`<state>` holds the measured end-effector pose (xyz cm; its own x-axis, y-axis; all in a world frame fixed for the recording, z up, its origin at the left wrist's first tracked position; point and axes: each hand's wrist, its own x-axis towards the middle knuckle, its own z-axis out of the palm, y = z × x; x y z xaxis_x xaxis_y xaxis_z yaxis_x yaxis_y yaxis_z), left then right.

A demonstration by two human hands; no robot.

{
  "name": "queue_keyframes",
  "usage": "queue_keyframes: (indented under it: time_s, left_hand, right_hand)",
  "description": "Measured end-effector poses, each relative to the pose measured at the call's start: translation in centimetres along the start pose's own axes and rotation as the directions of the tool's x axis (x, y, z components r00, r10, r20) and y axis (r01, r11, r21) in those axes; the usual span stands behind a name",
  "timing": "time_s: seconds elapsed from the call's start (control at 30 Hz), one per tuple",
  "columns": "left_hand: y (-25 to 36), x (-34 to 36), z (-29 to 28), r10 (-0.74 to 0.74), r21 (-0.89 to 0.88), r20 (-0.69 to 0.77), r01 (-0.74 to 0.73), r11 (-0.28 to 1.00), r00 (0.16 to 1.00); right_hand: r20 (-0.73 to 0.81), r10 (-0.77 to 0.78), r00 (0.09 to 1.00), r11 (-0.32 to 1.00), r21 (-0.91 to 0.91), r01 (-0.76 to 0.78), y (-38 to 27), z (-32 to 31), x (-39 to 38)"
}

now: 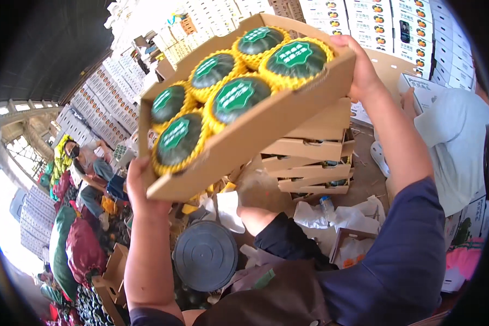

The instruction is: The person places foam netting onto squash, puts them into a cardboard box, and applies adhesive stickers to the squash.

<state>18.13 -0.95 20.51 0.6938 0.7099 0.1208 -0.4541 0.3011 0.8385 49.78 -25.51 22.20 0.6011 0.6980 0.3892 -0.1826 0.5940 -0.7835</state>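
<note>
My two hands hold up a tilted open cardboard box (250,136) with several dark green round squashes (239,98) in yellow foam nets, each with a green label. My left hand (142,182) grips the box's lower left end. My right hand (362,70) is closed on its upper right corner. Behind and below the raised box stands a stack of similar filled cardboard boxes (315,174), partly hidden by it.
A seated person (87,163) is at left among sacks (84,250); another person's legs (451,146) are at right. Below lie a dark round lid (204,255), plastic wrappings and a bottle (327,209). Stacked white cartons (377,27) line the back.
</note>
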Motion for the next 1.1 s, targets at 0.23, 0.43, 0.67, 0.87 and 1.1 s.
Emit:
queue_keyframes:
  time_s: [0.23, 0.43, 0.67, 0.87, 1.1]
  left_hand:
    - [-5.4, 11.5, 9.1, 0.03, 0.123, 0.119, -0.045, 0.991, 0.992]
    - [-9.1, 12.5, 6.2, -0.05, 0.646, 0.366, -0.215, 0.732, 0.929]
    - [-9.8, 9.0, 5.1, -0.015, 0.812, 0.426, -0.375, 0.448, 0.905]
    - [-8.8, 2.1, 3.3, -0.032, 0.699, 0.497, -0.379, 0.607, 0.867]
    - [-6.4, -9.8, 6.2, 0.045, 0.17, 0.921, -0.503, 0.848, 0.388]
  right_hand:
    - [-0.276, -0.04, 0.96, 0.956, -0.29, -0.044, -4.2, -10.4, 10.0]
    - [-0.373, -0.091, 0.923, 0.96, -0.278, -0.018, -0.2, -14.1, 9.2]
    - [-0.537, -0.146, 0.831, 0.904, -0.413, -0.108, -0.9, -12.8, 7.5]
    - [-0.444, -0.377, 0.813, 0.685, -0.725, -0.078, 0.6, -10.0, 2.5]
    - [0.506, -0.386, 0.771, -0.513, -0.813, 0.276, 4.8, -6.1, -6.0]
